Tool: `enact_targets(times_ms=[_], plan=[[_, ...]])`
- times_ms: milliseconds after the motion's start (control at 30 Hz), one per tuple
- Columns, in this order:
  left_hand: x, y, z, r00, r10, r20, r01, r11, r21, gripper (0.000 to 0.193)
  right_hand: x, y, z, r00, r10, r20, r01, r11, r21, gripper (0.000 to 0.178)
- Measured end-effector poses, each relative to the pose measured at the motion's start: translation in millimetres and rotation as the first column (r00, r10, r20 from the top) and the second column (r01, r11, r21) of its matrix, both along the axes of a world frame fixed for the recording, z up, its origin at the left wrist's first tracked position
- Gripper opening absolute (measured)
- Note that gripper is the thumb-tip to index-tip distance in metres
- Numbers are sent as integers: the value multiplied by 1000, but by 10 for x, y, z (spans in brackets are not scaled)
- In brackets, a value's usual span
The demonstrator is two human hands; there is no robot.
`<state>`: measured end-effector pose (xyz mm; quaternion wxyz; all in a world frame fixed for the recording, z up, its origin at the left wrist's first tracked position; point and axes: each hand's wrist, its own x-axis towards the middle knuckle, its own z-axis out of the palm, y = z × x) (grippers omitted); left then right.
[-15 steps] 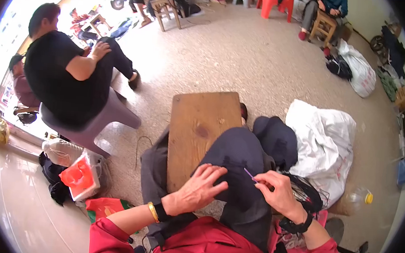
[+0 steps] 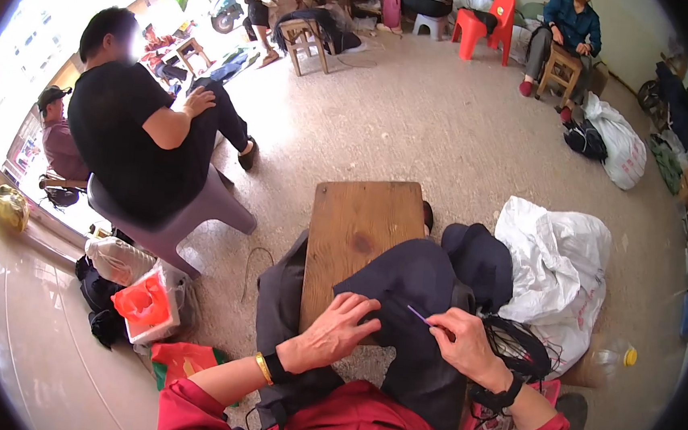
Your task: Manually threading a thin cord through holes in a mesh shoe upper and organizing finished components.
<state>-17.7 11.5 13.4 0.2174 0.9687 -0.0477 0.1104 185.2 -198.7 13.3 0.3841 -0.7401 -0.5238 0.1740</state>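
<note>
A dark navy cloth piece (image 2: pixel 408 273) is draped over my lap and the near end of a brown wooden stool (image 2: pixel 364 221). My left hand (image 2: pixel 335 329) lies on its left part, fingers stretched and slightly apart, holding nothing. Closed in a pinch, my right hand (image 2: pixel 463 346) grips a thin purple stick-like tool (image 2: pixel 418 315). The tool's tip points up and left, over or against the cloth; I cannot tell whether it touches. Another navy piece (image 2: pixel 477 266), rounded like a cap, sits just beyond the right knee.
A white sack (image 2: pixel 554 264) and a clear bottle with a yellow cap (image 2: pixel 611 357) lie to the right. Black cords (image 2: pixel 515 346) and a pink basket (image 2: pixel 473 423) are by my right arm. A person (image 2: pixel 137 126) sits on a purple stool (image 2: pixel 169 229) at left, near a red bag (image 2: pixel 143 304).
The whole scene sits lower and slightly right in the picture, as the view has tilted. My right hand with the purple tool has shifted slightly relative to the cloth; my left stays on it.
</note>
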Motion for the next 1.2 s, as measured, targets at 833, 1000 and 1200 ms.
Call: enact_targets(times_ms=[833, 1000, 1200], plan=[[-24, 2, 14, 999, 53, -9, -54, 998, -25, 34, -22, -50, -2, 999, -4, 45, 3, 1000, 12, 21], [-17, 14, 7, 999, 51, -13, -51, 998, -28, 33, -34, -27, 10, 998, 2, 64, -2, 1000, 3, 21], [-14, 22, -22, 999, 51, -6, -51, 998, -37, 32, -34, 18, 54, 995, 9, 102, -3, 998, -56, 19]])
